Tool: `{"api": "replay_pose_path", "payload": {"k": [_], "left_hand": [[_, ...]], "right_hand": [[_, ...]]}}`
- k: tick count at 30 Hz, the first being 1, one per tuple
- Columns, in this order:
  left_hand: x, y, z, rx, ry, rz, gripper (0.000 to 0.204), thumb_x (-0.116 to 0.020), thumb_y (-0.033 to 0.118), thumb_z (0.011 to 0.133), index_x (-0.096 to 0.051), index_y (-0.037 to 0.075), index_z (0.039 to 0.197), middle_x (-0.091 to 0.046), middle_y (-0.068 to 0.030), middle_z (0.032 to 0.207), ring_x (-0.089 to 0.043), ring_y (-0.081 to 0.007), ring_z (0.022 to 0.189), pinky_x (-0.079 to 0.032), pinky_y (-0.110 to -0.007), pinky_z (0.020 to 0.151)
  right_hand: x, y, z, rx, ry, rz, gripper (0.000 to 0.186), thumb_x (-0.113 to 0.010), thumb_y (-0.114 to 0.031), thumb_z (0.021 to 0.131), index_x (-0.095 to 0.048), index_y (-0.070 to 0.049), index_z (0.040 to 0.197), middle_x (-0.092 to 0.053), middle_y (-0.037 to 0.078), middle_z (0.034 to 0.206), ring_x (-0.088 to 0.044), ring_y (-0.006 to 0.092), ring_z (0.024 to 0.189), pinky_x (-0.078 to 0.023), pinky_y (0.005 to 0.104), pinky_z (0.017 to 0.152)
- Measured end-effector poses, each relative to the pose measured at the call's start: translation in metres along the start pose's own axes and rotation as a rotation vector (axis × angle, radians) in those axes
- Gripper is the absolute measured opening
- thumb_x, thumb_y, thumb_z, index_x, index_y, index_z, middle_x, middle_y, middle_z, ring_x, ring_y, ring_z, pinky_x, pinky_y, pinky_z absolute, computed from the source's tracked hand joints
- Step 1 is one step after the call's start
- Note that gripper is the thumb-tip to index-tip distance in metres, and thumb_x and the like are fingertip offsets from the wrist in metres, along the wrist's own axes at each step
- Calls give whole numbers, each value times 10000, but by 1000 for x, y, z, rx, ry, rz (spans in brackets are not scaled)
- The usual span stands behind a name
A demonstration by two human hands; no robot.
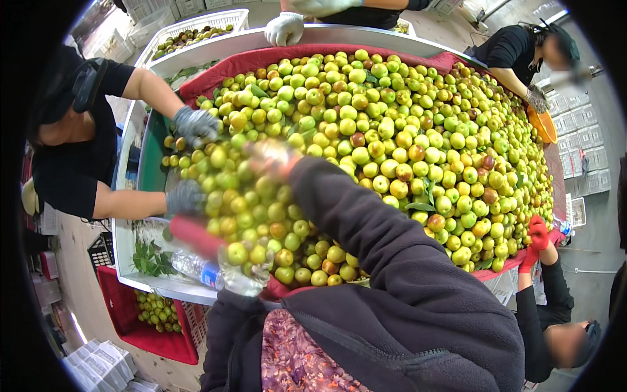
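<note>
My left hand (243, 274), in a pale glove, is low at the pile's near edge, fingers apart and touching the green-yellow fruit (366, 150). My right hand (271, 158) reaches over the left part of the pile, smeared by motion, so its fingers are unclear. Fruit around it is blurred. A red cloth (202, 62) lines the white-rimmed table (215, 44) under the heap. Beside my left hand lie a water bottle (196, 268) and green leaves (147, 255).
Co-workers' gloved hands are at left (196, 127), top (284, 29), upper right (535, 98) and lower right (537, 232). An orange basket (542, 127) is at right. A red crate (140, 323) sits below the table, a white crate (170, 42) beyond it.
</note>
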State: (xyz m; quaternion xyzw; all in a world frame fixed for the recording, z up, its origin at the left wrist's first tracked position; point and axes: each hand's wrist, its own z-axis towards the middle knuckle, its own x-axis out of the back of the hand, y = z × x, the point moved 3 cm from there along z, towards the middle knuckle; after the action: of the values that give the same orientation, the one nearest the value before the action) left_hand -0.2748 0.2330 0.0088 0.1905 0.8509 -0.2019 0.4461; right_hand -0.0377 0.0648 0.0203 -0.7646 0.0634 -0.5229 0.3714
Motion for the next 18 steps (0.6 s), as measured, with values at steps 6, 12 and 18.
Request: {"api": "replay_pose_path", "payload": {"k": [6,12,18], "left_hand": [[-4,-2,6,120,-196,16,611,-588,634,794,-558,91,1073,-514,-119,1143,-524,-333,973,-486,-253,566],[-1,-4,4,100,-161,-65,585,-557,592,835,-569,41,1033,-507,-143,1149,-489,-364,1127,-516,-450,820],[-9,-9,9,49,-178,-12,616,-545,528,874,-482,66,1275,-477,-134,1311,-481,-335,1203,-502,-471,902]], "right_hand": [[142,99,23,-172,478,-621,190,-541,-161,798,-658,-67,915,-661,177,892,-643,360,806,-515,429,704],[141,113,41,-213,234,-697,198,-579,-209,832,-663,-61,933,-685,156,932,-658,308,903,-532,397,781],[82,64,-24,76,191,-9,192,-615,-241,793,-646,-60,852,-664,161,753,-643,318,679,-510,394,604]]}}
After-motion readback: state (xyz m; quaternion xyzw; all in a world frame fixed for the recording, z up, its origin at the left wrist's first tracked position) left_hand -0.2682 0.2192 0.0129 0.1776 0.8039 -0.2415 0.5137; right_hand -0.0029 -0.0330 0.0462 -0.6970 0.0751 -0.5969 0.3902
